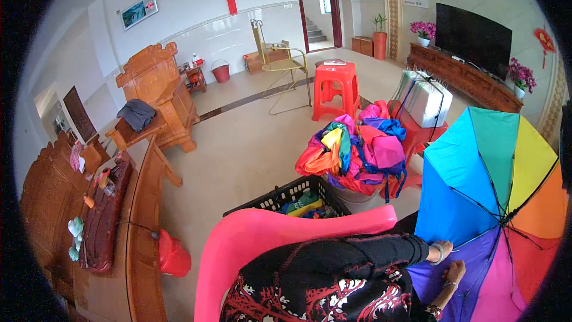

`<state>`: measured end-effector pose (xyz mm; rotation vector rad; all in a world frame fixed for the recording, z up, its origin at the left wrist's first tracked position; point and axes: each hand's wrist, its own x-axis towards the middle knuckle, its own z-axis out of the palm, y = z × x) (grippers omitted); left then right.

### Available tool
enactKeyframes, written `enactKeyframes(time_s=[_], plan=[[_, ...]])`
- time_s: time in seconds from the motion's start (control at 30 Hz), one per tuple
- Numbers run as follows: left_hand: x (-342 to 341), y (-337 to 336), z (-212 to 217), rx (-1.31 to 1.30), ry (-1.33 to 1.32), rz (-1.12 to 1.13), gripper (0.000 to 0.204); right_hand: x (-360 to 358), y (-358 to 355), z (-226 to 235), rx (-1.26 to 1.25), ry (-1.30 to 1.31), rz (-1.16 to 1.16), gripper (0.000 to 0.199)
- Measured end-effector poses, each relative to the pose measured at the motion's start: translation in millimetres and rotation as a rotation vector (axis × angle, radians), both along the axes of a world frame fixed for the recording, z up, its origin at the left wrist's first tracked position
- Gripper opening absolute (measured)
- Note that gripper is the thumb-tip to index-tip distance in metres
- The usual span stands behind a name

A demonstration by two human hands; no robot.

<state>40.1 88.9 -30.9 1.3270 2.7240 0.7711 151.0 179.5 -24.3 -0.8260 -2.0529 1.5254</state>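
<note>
Both hands working on the open rainbow-panelled fabric umbrella (494,197), lying at lower right w/ ribs showing. Left hand (441,253) pinching its blue-purple panel edge, right hand (454,274) pressing flat on purple fabric, grip unclear. Pink plastic chair back (268,232) just beside, pile of folded colourful umbrellas (354,155) sitting behind

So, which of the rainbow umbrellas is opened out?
The rainbow umbrella at the right, under both hands, is spread wide with its ribs showing. The others lie folded and crumpled in a heap behind the black crate.
</note>
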Motion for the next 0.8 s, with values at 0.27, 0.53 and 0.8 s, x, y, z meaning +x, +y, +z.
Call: enactKeyframes(time_s=[0.27, 0.53, 0.8], plan=[[4.9, -14.0, 26.1, -0.089, -0.085, -0.049, 0.011, -1.7, 9.7, -17.1, -0.076, 0.038, -0.037, 0.006], [1.1, -10.7, 17.9, -0.042, -0.037, -0.013, 0.011, -5.5, 4.7, -7.0, -0.103, 0.007, -0.036, 0.005], [23.7, -17.8, 33.7, -0.185, 0.047, -0.111, 0.021, 13.6, 45.4, -81.0, 0.144, -0.009, -0.021, 0.007]])
